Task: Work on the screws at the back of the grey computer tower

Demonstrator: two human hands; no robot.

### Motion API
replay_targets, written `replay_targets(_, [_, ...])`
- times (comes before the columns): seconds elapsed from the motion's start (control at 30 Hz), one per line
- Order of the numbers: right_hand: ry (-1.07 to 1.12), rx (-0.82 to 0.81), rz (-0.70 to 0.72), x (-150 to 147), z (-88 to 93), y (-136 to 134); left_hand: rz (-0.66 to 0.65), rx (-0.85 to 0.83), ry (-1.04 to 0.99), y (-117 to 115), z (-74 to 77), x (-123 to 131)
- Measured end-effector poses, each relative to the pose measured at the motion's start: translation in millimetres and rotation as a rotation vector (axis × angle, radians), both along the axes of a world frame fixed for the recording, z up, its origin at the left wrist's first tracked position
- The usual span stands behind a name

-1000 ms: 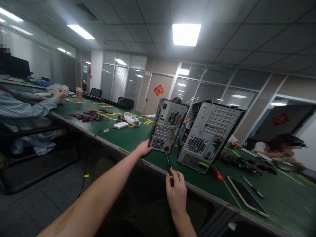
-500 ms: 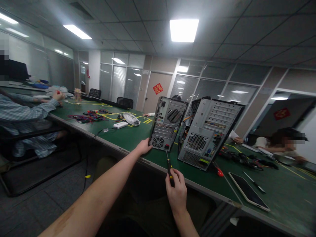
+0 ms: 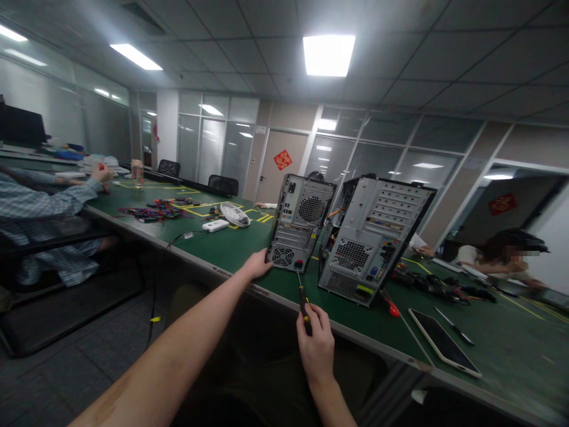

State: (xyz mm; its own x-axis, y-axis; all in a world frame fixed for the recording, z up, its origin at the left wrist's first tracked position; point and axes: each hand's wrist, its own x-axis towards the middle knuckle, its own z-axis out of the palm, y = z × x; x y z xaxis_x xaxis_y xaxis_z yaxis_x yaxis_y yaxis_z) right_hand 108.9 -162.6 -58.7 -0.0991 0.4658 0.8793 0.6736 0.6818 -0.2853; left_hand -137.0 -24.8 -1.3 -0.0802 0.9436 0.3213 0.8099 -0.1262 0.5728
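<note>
Two computer towers stand side by side, their back panels towards me. My left hand grips the lower left edge of the smaller computer tower, its fingertips partly hidden behind the case. In my right hand is a screwdriver with a black and yellow handle, the fingers wrapped round it. Its shaft points up at the bottom edge of that tower, just below a small red part. Whether the tip touches the case or a screw is too small to tell. The larger computer tower stands close on the right.
A red-handled tool lies beside the larger tower. Further right are a tablet-like device, a thin pen-like tool and black cables. Coloured wires and a white power strip lie left. Co-workers sit at both sides.
The view has shifted very slightly. My hands, the screwdriver and both towers keep practically the same places relative to each other.
</note>
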Motion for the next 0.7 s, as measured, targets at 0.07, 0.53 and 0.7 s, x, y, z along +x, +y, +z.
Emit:
replay_targets(0.07, [0.004,-0.007,0.003,0.0,0.2,-0.2,-0.006,-0.003,-0.004,0.4,-0.2,-0.3])
replay_targets(0.53, [0.033,0.047,-0.047,-1.1,2.1,-1.6,0.002,0.003,-0.002,-0.3,0.0,0.7])
replay_targets(0.7, [0.062,0.003,-0.043,5.3,5.0,-0.1,-0.001,0.003,0.008,-1.9,1.6,1.3])
